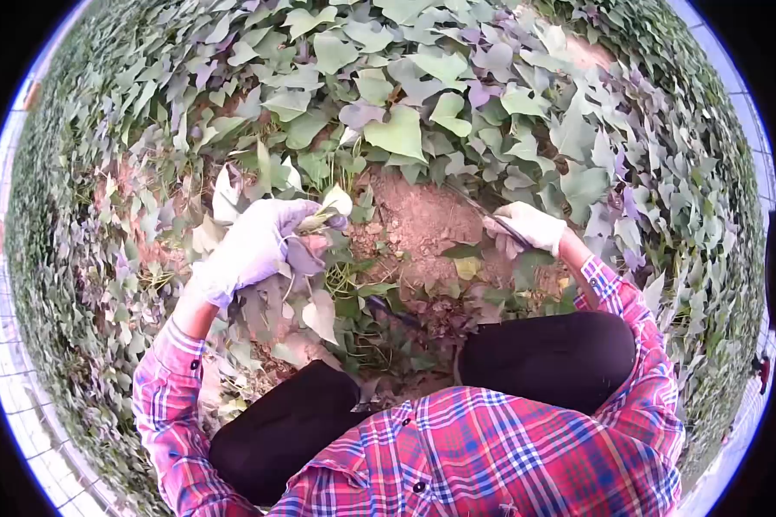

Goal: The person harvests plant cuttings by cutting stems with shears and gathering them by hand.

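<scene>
Left hand [263, 241]: wearing a pale glove; closing its fingers around a bunch of stems [312, 222]; grip clamped on it.
Bunch of stems: sitting in the left fist, left of the soil patch; pale leaf undersides showing at its tip.
Right hand [530, 228]: wearing a pale glove; curling around a thin tool [516, 233]; grip clamped on it.
Thin tool: slanting from the right palm up and leftward toward the leaves; far end blending into the greenery, its shape not clear.
Soil patch [422, 220]: lying bare and reddish between the hands.
Yellow leaf [467, 267]: resting at the lower edge of the soil patch, near the right hand.
Leafy vines [397, 133]: spreading around the soil; green, some purplish.
Dark-clad knees [547, 358]: bending below the hands.
Plaid shirt [491, 448]: covering torso and arms.
</scene>
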The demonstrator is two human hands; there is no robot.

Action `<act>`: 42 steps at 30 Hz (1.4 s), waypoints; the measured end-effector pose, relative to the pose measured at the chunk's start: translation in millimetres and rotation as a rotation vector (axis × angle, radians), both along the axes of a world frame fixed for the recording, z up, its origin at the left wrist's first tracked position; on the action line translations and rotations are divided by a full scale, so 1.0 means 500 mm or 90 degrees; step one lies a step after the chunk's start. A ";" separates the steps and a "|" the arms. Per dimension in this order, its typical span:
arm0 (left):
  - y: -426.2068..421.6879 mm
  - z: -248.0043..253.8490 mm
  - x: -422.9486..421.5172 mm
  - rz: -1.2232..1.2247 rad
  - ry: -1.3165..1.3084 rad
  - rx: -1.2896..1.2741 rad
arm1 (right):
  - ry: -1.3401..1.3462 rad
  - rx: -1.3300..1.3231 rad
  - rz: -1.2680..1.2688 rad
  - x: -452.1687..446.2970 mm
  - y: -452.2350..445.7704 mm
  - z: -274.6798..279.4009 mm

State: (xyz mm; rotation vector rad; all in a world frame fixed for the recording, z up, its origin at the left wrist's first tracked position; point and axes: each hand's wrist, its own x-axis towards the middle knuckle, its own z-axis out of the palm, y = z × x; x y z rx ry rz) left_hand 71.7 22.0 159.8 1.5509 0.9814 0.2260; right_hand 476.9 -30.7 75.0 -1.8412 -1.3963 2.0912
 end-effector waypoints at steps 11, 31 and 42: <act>0.054 -0.283 0.397 -0.230 0.190 0.594 | 0.360 -0.015 -0.503 0.177 -0.042 -0.134; 0.055 -0.357 0.596 -0.346 0.404 0.599 | 0.445 0.222 -0.483 0.161 -0.042 0.015; 0.070 -0.541 0.305 0.157 0.141 0.363 | 0.256 -0.115 -0.371 0.127 -0.169 -0.149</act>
